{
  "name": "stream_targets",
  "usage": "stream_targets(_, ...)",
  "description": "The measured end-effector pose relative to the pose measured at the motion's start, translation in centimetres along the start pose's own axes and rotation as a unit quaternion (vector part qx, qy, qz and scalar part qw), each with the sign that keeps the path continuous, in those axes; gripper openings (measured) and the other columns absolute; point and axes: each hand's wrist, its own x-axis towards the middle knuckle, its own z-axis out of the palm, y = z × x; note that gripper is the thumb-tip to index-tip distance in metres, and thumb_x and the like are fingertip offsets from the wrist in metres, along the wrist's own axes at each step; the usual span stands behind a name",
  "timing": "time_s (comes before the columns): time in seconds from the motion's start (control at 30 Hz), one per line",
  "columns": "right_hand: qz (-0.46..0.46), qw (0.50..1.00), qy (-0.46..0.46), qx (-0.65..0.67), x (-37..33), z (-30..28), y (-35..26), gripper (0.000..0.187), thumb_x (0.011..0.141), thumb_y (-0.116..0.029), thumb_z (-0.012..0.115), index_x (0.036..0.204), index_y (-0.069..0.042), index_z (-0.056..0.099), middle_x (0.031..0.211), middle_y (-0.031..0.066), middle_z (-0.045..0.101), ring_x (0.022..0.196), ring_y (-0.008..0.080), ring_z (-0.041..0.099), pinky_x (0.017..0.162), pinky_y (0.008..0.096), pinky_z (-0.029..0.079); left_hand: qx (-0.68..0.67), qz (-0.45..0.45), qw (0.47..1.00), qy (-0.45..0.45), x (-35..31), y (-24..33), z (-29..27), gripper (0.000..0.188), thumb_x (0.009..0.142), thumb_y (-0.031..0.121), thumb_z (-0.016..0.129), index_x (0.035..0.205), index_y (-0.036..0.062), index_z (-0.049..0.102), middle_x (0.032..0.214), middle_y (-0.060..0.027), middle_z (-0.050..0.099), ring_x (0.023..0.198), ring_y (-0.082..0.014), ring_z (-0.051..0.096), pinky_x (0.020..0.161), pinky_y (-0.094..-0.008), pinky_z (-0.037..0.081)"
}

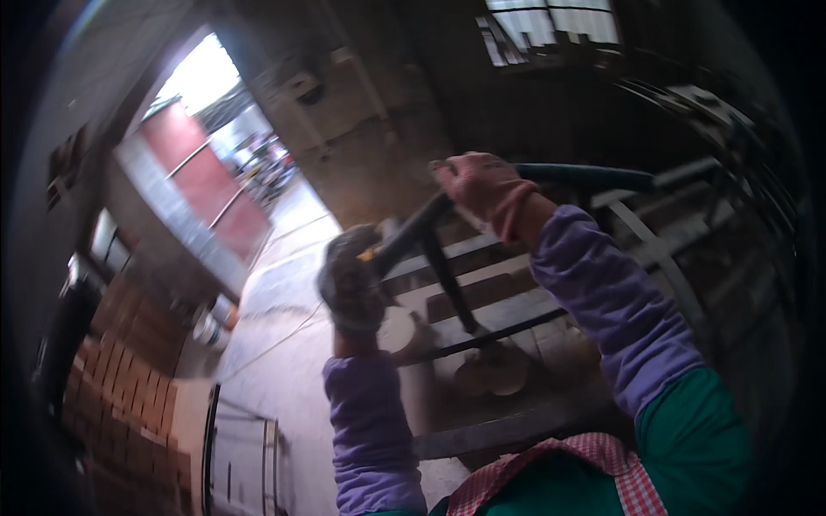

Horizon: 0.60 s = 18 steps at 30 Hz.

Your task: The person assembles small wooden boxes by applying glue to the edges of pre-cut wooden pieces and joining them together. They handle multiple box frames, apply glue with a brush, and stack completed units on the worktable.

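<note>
Bar, single and dark: your left hand wraps tight round its lower end, your right hand curls closed farther up. One red panel stands left of the bar.

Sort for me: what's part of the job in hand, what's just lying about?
In the job:
- dark bar, held by left hand and right hand
- blue-green tube beside the right hand
- pale rail beneath, probably

Lying about:
- brown slatted stack
- white bucket
</note>
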Motion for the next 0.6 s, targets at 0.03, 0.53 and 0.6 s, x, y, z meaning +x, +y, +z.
stream_targets(0.03,0.046,0.996,0.0,0.081,-0.7,-1.7,-0.5,0.023,0.097,-0.025,0.056,0.09,-0.003,0.063,0.083,0.0179,0.064,0.081,0.0339,0.068,0.069,0.0426,0.054,-0.024,-0.034,0.999,0.029,-0.5,-1.0,0.1,0.037,0.103,0.026,0.044,0.124,-0.003,0.056,0.114,-0.0186,0.065,0.096,-0.0301,0.069,0.085,-0.0414,0.058)
stream_targets(0.53,0.087,0.979,-0.153,0.105,-6.4,-11.0,-5.1,0.066,0.09,-0.049,0.057,0.132,-0.006,0.031,0.124,0.022,0.048,0.111,0.0349,0.056,0.092,0.0517,0.047,-0.099,-0.061,0.992,0.04,3.3,-2.8,16.6,0.05,0.102,0.033,0.041,0.128,-0.0086,0.05,0.118,-0.0202,0.064,0.099,-0.0333,0.068,0.089,-0.0471,0.055)
stream_targets(0.6,0.194,0.917,-0.2,0.285,-8.1,-13.5,-5.7,0.082,0.092,-0.047,0.058,0.15,0.001,0.026,0.145,0.0284,0.042,0.124,0.0405,0.053,0.1,0.0518,0.048,-0.132,-0.048,0.99,0.019,4.6,2.7,20.9,0.051,0.102,0.034,0.041,0.128,-0.0088,0.049,0.119,-0.0202,0.064,0.099,-0.0333,0.067,0.088,-0.0485,0.054)
